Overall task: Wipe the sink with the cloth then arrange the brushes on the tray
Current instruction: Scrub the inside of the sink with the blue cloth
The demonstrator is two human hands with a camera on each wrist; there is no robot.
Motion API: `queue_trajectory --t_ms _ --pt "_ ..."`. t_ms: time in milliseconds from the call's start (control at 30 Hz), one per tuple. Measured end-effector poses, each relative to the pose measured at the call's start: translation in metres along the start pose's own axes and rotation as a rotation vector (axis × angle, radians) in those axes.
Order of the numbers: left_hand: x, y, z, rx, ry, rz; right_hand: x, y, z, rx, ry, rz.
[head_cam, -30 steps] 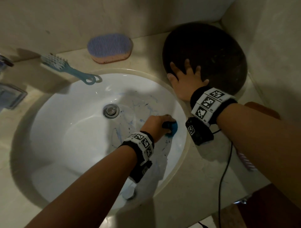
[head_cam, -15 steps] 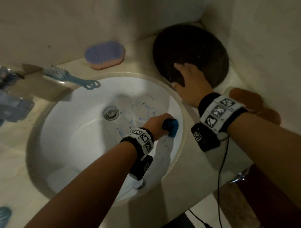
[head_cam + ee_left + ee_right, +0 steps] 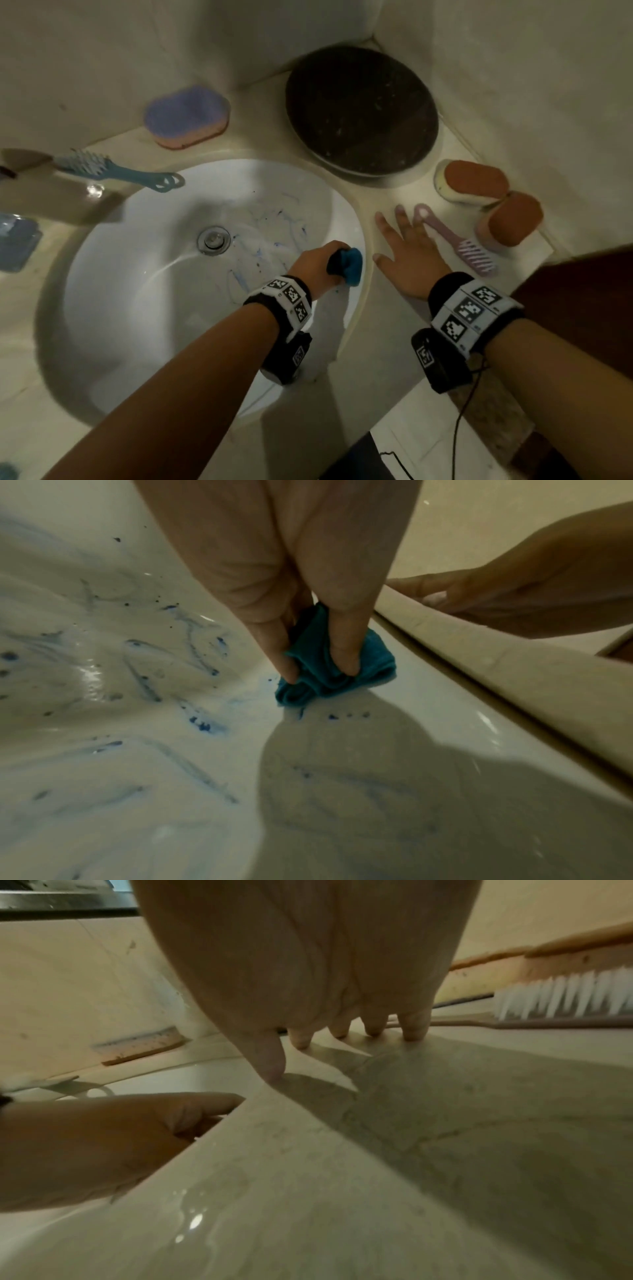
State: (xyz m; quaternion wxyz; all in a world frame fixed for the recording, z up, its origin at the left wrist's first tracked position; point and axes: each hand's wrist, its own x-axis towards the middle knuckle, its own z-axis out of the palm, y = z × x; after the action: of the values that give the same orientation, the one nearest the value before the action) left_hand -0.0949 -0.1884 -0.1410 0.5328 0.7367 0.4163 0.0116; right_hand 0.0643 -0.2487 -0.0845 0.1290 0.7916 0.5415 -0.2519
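My left hand [image 3: 318, 263] grips a bunched blue cloth [image 3: 349, 265] [image 3: 329, 664] and presses it on the right inner wall of the white sink [image 3: 137, 274], which carries blue smears [image 3: 202, 723]. My right hand [image 3: 404, 253] lies flat with spread fingers on the counter just right of the sink rim, holding nothing. A pink handled brush [image 3: 459, 240] [image 3: 565, 1001] lies beside its fingers. Behind it on the counter sits a dark round tray [image 3: 359, 109]. A blue handled brush [image 3: 113, 169] lies at the sink's far left rim.
A purple-topped scrub brush [image 3: 186, 116] sits against the back wall. Two orange-backed scrub brushes [image 3: 472, 183] [image 3: 510, 222] lie near the right wall. A blue transparent dish [image 3: 17, 243] is at the left edge. The drain [image 3: 213, 240] is mid-sink. A cable [image 3: 459, 421] hangs from my right wrist.
My right hand has left the dark tray and come back to lie flat on the counter beside the pink brush. The left hand still holds the cloth at the sink's right wall.
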Motion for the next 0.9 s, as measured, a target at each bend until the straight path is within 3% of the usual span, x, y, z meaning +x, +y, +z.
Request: queue_trajectory --t_ms 133,367,567,767,900 --pt "0.008 0.003 -0.003 -0.045 0.051 -0.04 0.002 0.002 0.0 0.0 -0.01 0.003" --pt "-0.009 0.006 -0.004 0.073 -0.085 -0.053 0.0 -0.001 0.001 0.02 0.003 0.013" --pt "-0.007 0.01 -0.005 0.107 -0.025 -0.064 -0.013 -0.008 0.005 0.13 0.016 0.109" --pt "-0.021 0.002 -0.006 0.186 -0.144 -0.038 -0.011 -0.01 0.01 0.148 0.058 0.115" --pt "-0.017 0.002 -0.006 0.206 -0.075 -0.077 -0.018 -0.003 0.015 0.151 0.078 0.094"
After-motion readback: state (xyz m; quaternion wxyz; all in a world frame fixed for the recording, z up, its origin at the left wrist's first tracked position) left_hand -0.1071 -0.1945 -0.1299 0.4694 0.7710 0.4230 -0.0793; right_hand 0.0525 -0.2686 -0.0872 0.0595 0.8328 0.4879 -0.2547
